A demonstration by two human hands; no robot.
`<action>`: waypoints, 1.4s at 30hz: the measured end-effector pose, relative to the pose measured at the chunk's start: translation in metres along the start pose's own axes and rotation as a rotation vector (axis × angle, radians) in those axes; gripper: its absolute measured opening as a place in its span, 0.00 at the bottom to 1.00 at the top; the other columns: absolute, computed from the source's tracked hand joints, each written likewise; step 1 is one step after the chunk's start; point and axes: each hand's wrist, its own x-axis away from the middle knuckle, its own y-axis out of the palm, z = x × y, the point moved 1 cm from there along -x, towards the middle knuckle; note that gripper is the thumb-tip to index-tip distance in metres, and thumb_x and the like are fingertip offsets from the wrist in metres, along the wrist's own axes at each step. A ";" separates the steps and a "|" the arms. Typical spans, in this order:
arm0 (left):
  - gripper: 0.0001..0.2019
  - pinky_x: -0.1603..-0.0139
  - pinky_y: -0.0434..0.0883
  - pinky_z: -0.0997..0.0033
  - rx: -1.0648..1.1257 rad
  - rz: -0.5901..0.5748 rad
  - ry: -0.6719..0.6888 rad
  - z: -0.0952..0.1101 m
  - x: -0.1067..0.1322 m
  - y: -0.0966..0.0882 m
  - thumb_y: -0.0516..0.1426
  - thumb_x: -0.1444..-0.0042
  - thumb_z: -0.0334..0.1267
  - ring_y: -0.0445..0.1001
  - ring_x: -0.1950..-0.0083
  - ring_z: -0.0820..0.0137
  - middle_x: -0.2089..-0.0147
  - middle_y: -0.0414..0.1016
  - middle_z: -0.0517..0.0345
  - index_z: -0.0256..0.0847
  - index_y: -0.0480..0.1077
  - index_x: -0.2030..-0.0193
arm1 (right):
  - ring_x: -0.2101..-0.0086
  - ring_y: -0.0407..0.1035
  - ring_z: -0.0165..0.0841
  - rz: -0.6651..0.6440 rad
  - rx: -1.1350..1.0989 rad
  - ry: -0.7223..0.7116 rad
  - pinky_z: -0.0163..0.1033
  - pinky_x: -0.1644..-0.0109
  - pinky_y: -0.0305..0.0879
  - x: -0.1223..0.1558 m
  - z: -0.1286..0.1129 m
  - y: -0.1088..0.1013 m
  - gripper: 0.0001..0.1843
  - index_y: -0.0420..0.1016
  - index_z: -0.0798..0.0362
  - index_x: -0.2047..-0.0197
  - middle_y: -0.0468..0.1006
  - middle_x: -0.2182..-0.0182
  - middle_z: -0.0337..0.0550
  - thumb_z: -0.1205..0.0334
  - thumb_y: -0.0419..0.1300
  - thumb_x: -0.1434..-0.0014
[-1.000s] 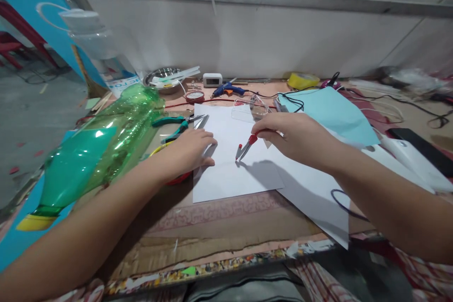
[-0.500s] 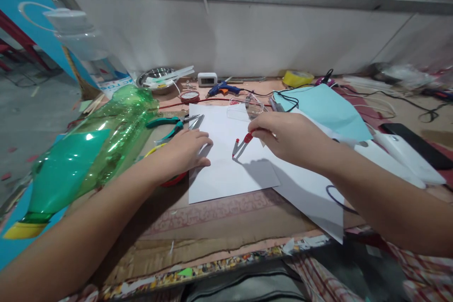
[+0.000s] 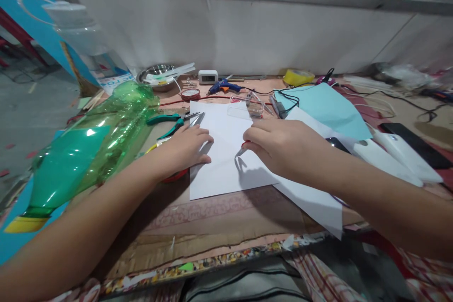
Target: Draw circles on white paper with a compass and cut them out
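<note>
A white sheet of paper (image 3: 219, 174) lies in front of me. My left hand (image 3: 187, 148) rests over its left edge, fingers stretched out and thumb apart, holding nothing. My right hand (image 3: 278, 144) is closed on a small drawing compass (image 3: 241, 151) with a red top and grey legs. The compass leans over the middle of the sheet, its lower end at the paper; my fingers hide part of it. Just beyond my left hand are green-handled pliers (image 3: 173, 122), and a yellow and red thing lies partly under that hand.
A large green plastic bottle (image 3: 95, 141) lies at left, before a clear jug (image 3: 78, 33). Along the back are a metal bowl (image 3: 155, 71), a small digital clock (image 3: 208, 77), a blue glue gun (image 3: 224, 87) and yellow tape (image 3: 298, 77). Light blue paper (image 3: 329, 108) and phones lie right.
My right hand has turned and lowered around the compass, which now leans more and is more covered by my fingers. My left hand has stayed in about the same place.
</note>
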 end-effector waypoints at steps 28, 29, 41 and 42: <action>0.21 0.28 0.54 0.42 0.027 -0.007 -0.036 0.006 0.001 -0.005 0.63 0.42 0.48 0.65 0.31 0.48 0.37 0.74 0.47 0.42 0.75 0.44 | 0.69 0.74 0.35 0.248 -0.261 0.315 0.38 0.66 0.64 0.016 0.035 0.003 0.08 0.78 0.50 0.58 0.83 0.66 0.41 0.63 0.57 0.34; 0.20 0.28 0.54 0.41 0.032 -0.006 -0.030 0.007 0.002 -0.006 0.63 0.41 0.47 0.65 0.30 0.47 0.35 0.73 0.47 0.43 0.75 0.44 | 0.69 0.75 0.35 0.266 -0.283 0.332 0.39 0.65 0.65 0.019 0.036 0.007 0.07 0.78 0.49 0.58 0.83 0.65 0.40 0.64 0.58 0.34; 0.17 0.26 0.45 0.33 0.067 -0.099 -0.017 0.016 0.001 -0.007 0.57 0.41 0.37 0.60 0.26 0.50 0.33 0.72 0.56 0.47 0.75 0.45 | 0.64 0.79 0.36 0.264 -0.564 0.455 0.43 0.60 0.74 0.034 0.034 0.036 0.05 0.77 0.43 0.57 0.83 0.61 0.36 0.63 0.61 0.34; 0.17 0.25 0.44 0.33 0.078 -0.083 -0.014 0.014 0.002 -0.005 0.57 0.41 0.38 0.61 0.27 0.49 0.33 0.73 0.56 0.48 0.76 0.46 | 0.64 0.80 0.36 0.279 -0.552 0.453 0.43 0.61 0.74 0.034 0.033 0.036 0.06 0.77 0.42 0.57 0.83 0.62 0.35 0.64 0.62 0.34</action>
